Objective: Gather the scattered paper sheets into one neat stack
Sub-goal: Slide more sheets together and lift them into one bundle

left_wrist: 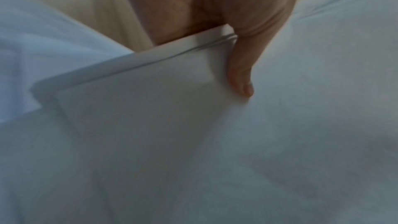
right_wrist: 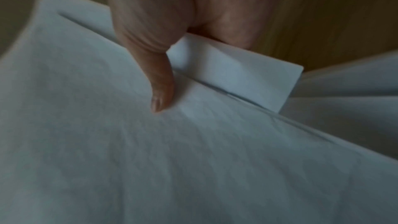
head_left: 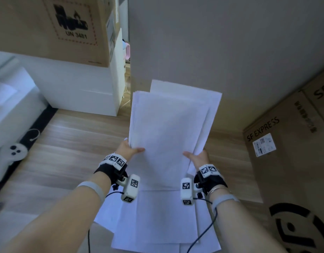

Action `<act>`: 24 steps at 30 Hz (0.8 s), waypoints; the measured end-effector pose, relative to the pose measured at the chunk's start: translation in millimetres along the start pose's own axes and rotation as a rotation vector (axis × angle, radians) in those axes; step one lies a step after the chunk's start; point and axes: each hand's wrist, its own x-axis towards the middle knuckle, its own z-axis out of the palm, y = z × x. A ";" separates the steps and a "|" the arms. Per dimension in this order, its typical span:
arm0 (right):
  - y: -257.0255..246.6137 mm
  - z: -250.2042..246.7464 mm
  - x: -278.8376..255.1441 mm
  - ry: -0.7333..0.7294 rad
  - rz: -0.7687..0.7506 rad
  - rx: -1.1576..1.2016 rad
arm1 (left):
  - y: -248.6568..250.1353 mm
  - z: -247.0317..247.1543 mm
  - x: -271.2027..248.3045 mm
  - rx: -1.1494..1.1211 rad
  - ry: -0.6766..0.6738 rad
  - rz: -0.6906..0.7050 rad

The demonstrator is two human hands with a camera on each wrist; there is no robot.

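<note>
A loose bundle of white paper sheets [head_left: 168,125] is held up above the wooden floor, its edges fanned and uneven. My left hand [head_left: 129,148] grips the bundle's left edge, thumb on top and fingers hidden beneath. My right hand [head_left: 197,157] grips the right edge the same way. In the left wrist view the thumb [left_wrist: 241,74] presses the top sheet [left_wrist: 193,142] beside the stacked edges. In the right wrist view the thumb [right_wrist: 159,91] lies on the top sheet [right_wrist: 150,159], with a lower sheet's corner [right_wrist: 247,77] sticking out. More sheets [head_left: 157,225] lie overlapped on the floor below.
A brown box [head_left: 289,161] marked SF EXPRESS stands at the right. A white cabinet [head_left: 81,88] with a cardboard box [head_left: 51,26] on it is at the back left. A white game controller [head_left: 10,156] lies at the left. The wooden floor [head_left: 70,152] lies between.
</note>
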 end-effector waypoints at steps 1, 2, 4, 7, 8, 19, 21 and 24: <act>-13.6 -4.5 -2.5 -0.002 -0.059 0.040 | 8.9 -0.4 -0.8 -0.018 0.008 0.035; -21.1 -5.5 -2.1 0.002 -0.107 0.070 | 16.7 -0.6 -1.4 -0.053 0.010 0.073; -34.4 -8.6 -4.8 -0.012 -0.149 0.085 | 28.7 -1.5 -4.5 -0.118 0.014 0.143; -36.3 -8.8 -8.8 -0.043 -0.110 0.076 | 34.5 -5.1 -9.7 -0.129 0.003 0.195; -34.2 -9.5 -8.6 -0.051 -0.104 0.082 | 33.2 -6.4 -10.4 -0.136 -0.011 0.199; -24.9 12.1 -21.9 -0.040 -0.135 0.225 | 17.8 2.2 -13.0 -0.078 0.027 0.146; -19.0 10.8 -18.0 -0.052 -0.129 0.181 | 13.3 -2.0 -14.0 -0.053 -0.021 0.114; 0.6 18.3 -17.2 -0.135 -0.045 -0.075 | -2.7 -2.7 -10.1 0.100 -0.043 0.072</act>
